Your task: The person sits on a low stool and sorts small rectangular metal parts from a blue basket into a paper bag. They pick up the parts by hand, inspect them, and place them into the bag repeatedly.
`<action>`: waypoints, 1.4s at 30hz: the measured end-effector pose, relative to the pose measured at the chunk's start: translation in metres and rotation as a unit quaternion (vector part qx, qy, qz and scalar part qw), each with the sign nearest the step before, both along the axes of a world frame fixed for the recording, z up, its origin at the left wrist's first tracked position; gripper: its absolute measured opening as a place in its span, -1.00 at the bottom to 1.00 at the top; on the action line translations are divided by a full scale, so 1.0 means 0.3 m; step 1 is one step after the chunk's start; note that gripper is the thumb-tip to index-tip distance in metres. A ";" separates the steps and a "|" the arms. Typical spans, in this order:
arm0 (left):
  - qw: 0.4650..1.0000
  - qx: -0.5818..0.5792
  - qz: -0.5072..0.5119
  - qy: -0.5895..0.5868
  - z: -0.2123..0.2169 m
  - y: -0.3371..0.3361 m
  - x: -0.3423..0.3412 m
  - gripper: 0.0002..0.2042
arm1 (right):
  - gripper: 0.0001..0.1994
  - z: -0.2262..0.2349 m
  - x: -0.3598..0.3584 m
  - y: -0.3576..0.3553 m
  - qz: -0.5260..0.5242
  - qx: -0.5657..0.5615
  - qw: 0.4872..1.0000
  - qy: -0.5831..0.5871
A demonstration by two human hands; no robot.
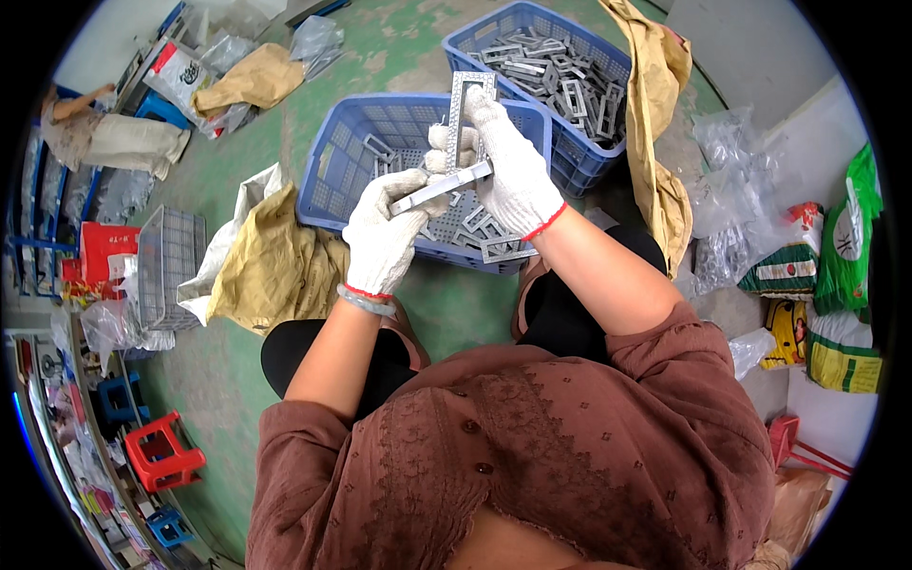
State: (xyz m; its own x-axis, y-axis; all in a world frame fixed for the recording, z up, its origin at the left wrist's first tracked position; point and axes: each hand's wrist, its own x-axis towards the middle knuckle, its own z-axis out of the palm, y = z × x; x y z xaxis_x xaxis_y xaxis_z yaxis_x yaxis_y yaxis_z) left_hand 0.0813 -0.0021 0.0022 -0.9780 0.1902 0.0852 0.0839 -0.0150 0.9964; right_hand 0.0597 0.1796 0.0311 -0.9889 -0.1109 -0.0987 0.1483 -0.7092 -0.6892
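Observation:
Both of my hands wear white knit gloves with red cuffs. My left hand (385, 228) is closed round one end of a grey metal rectangular frame (442, 187), seen nearly edge-on and slanting up to the right. My right hand (513, 171) grips a second grey rectangular frame (456, 112), held upright with its patterned face showing. The slanted frame's far end meets the right hand near the upright frame's lower end. Beneath my hands is a blue plastic basket (326, 166) with similar frames scattered on its floor. Gloved fingers partly hide both pieces.
Behind it at right, another blue basket (581, 169) is heaped with grey frames. Brown sacking (655, 123) hangs over that basket's right side. A yellow-brown sack (266, 261) lies left of the near basket. Further left are a grey crate (171, 271) and red stool (163, 451). Another person (119, 138) is at far left.

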 end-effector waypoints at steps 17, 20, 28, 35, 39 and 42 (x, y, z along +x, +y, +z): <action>0.998 0.050 0.015 -0.020 0.041 -0.005 0.045 -0.60 | -0.70 0.019 0.008 -0.015 -0.030 -0.034 0.999 -0.020; 0.999 0.024 0.018 -0.031 0.075 -0.004 0.054 -0.57 | -0.69 0.019 0.009 -0.014 -0.028 -0.037 0.999 -0.019; 0.998 -0.014 -0.017 -0.054 0.156 0.014 0.091 -0.49 | -0.59 -0.038 -0.018 0.011 0.012 -0.028 0.999 0.009; 0.999 0.019 0.003 -0.034 0.131 0.007 0.094 -0.50 | -0.62 -0.020 0.009 0.013 0.024 -0.016 0.997 0.070; 0.999 0.035 0.019 -0.006 0.127 0.009 0.085 -0.48 | -0.65 -0.039 0.006 0.012 0.033 -0.034 0.995 0.092; 0.997 0.068 0.036 -0.018 0.132 0.015 0.082 -0.44 | -0.69 -0.053 0.001 0.007 0.029 -0.027 0.995 0.087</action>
State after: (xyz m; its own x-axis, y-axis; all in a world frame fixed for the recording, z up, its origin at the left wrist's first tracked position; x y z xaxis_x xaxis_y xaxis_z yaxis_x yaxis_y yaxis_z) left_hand 0.1059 0.0025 0.0419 -0.9917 0.1075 0.0708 0.0547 -0.1458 0.9878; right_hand 0.0600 0.1816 0.0151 -0.9822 -0.1691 0.0816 0.0717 -0.7396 -0.6692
